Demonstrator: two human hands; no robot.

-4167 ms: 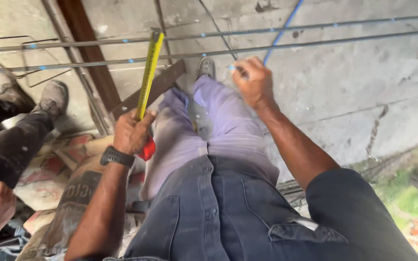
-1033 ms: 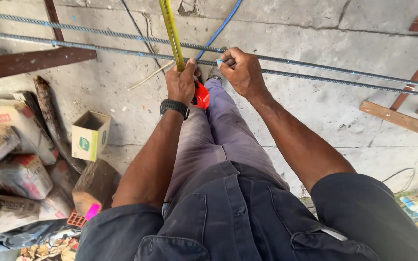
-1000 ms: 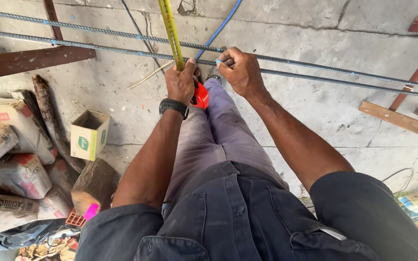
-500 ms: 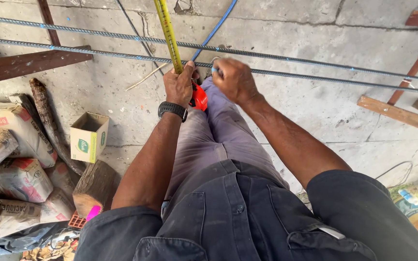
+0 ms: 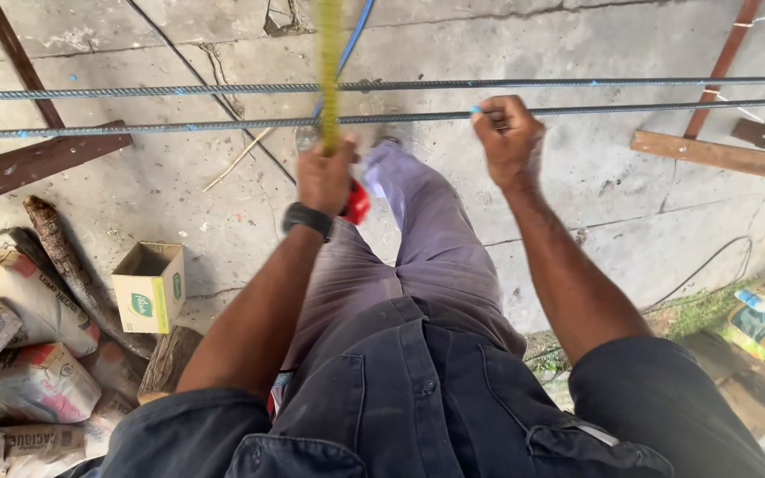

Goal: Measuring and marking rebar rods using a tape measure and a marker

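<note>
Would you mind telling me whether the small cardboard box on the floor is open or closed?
Open. The cardboard box stands upright on the concrete floor with its top flaps apart and its inside showing; contents cannot be told.

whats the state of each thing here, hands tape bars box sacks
left hand: closed around the red tape measure
yellow tape blade: pulled out, crossing the bars, blurred
right hand: gripping the nearer steel bar
farther steel bar: untouched, lying level
cardboard box: open on top, upright
cement sacks: piled, crumpled

Yellow tape measure (image 5: 329, 71) motion-blurred, top cut off
</note>
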